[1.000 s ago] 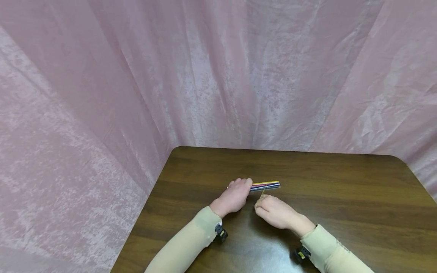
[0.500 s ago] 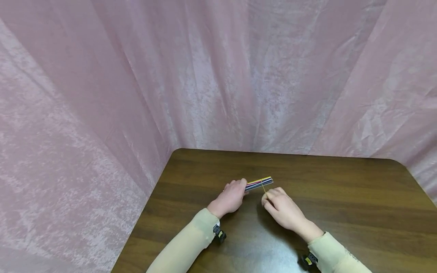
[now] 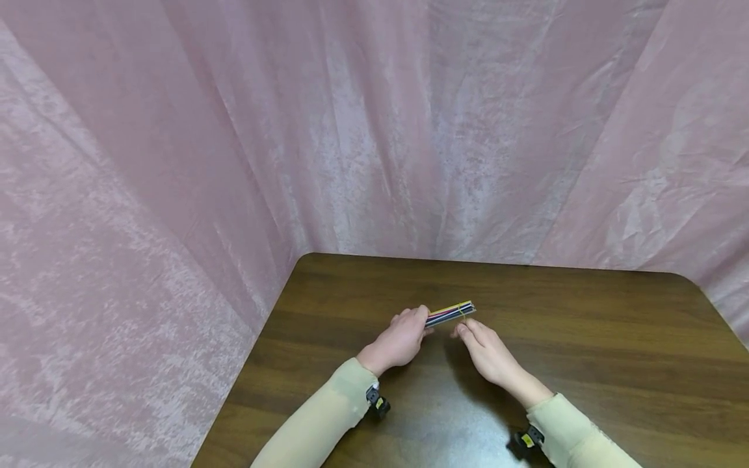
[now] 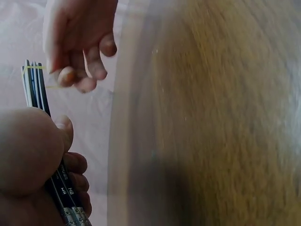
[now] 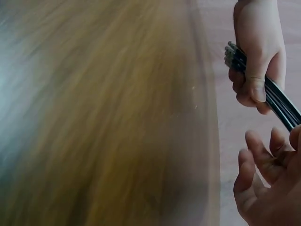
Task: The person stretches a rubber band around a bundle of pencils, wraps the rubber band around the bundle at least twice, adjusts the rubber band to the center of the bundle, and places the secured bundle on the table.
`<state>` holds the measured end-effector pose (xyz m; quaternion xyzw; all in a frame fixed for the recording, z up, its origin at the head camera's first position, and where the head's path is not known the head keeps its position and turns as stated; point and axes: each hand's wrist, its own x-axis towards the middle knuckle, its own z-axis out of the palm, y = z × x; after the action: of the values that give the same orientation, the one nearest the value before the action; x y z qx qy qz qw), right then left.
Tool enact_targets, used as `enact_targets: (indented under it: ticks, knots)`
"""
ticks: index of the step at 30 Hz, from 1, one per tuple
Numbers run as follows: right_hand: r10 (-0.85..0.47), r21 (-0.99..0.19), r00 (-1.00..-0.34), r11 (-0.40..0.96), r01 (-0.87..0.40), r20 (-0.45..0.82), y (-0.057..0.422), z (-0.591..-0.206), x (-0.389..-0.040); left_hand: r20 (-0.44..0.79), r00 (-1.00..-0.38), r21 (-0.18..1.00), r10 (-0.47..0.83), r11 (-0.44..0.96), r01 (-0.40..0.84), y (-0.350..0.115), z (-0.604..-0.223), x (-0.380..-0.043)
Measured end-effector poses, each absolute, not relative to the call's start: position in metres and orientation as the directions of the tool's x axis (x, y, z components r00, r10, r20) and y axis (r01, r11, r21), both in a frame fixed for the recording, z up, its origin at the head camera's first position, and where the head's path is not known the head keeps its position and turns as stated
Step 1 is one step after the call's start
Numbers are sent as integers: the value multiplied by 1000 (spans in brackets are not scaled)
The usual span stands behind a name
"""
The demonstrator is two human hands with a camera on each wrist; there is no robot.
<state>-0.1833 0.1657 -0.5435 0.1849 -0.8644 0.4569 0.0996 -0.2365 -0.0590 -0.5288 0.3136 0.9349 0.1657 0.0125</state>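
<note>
Left hand first: fingers and thumb curled tight round a bundle of pencils, gripping it at the near, metal-capped end, which the left wrist view shows poking out below the fist. From that grip the bundle runs out to the right and a touch away from the person, its long axis nearly level across the table, the free end out in the open.

Now the right hand: its fingers are only loosely bent, spread a little, fingertips right at the far part of the bundle. A thin yellow rubber band sits round the pencils near that free end. In the left wrist view a strand of it seems to lead toward the right fingertips, but whether they pinch it I cannot tell. The right wrist view shows that palm open and relaxed, with the pencils crossing just above it.

So the free end lies just ahead of the right fingers, and that hand is the nearer one to it; the left simply anchors.

Below both, the dark wooden table, and pink cloth hung all around behind.
</note>
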Motion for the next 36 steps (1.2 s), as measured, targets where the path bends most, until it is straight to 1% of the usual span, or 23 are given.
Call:
enact_targets:
  ticks: [3,4,7,10,15,19,23,26,29,32,34,36]
  knots:
    - [-191,-833,-944,446,-328,270,164,-540,-186,82,-804,330,590,745,580,-58,-528,-236]
    - [-166,-843,-957,455,-288,237,162,-534,-185,81,-809,333,582,749,573,-59,-527,-236]
    - [-120,-822,-960,496,-280,255,163,-532,-185,90,-828,333,553,767,549,-61,-527,-238]
    - [-133,-723,-922,584,-370,364,164,-531,-183,97,-843,326,528,784,529,-64,-527,-240]
    - [-193,-540,-812,659,-523,551,165,-531,-181,102,-850,317,517,793,520,-66,-527,-241]
    - [-229,-479,-750,646,-593,620,167,-531,-182,106,-854,292,509,805,517,-66,-529,-240]
    - [-262,-462,-723,621,-633,639,169,-533,-183,118,-855,234,505,822,519,-67,-529,-239]
    - [-267,-473,-730,614,-632,629,170,-533,-182,133,-851,197,507,828,524,-66,-527,-239]
    - [-248,-511,-758,609,-606,603,169,-533,-183,154,-846,192,511,824,533,-65,-524,-238]
    - [-225,-578,-806,595,-558,547,169,-536,-186,176,-833,187,525,813,551,-62,-520,-237]
    - [-206,-641,-851,579,-504,484,169,-538,-188,178,-821,187,542,801,569,-60,-518,-236]
    - [-198,-719,-892,533,-446,406,168,-539,-191,170,-808,182,564,788,588,-57,-516,-234]
